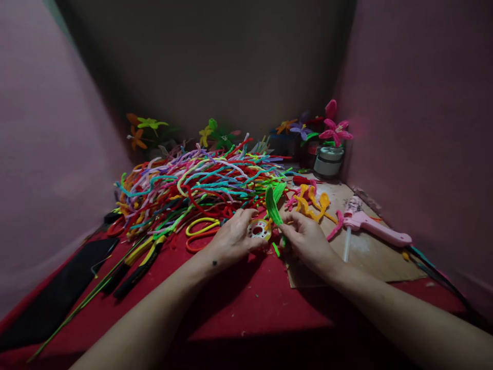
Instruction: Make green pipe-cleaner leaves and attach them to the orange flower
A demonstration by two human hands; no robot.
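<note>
A: Your left hand [233, 232] has its fingers and thumb curled round the rim of a roll [257, 230] with a white core, yes?

B: Yes, and your right hand [308, 239], just beside it, pinches the lower end of a fuzzy green piece [273, 206]. You have that piece upright, its top leaning left, over the red-covered counter [246, 303].

A: What lies near you?

B: Close to your left hand you have scissor handles [202, 234], and farther left, pliers [140, 259] with yellow and black grips. Ahead spreads your heap of coloured fuzzy stems [208, 180].

A: And on your right?

B: Beyond your right hand lie orange looped pieces [314, 203]. A pink glue gun [379, 228] rests on the cardboard [370, 270], its clear glue stick [347, 244] pointing towards you.
</note>
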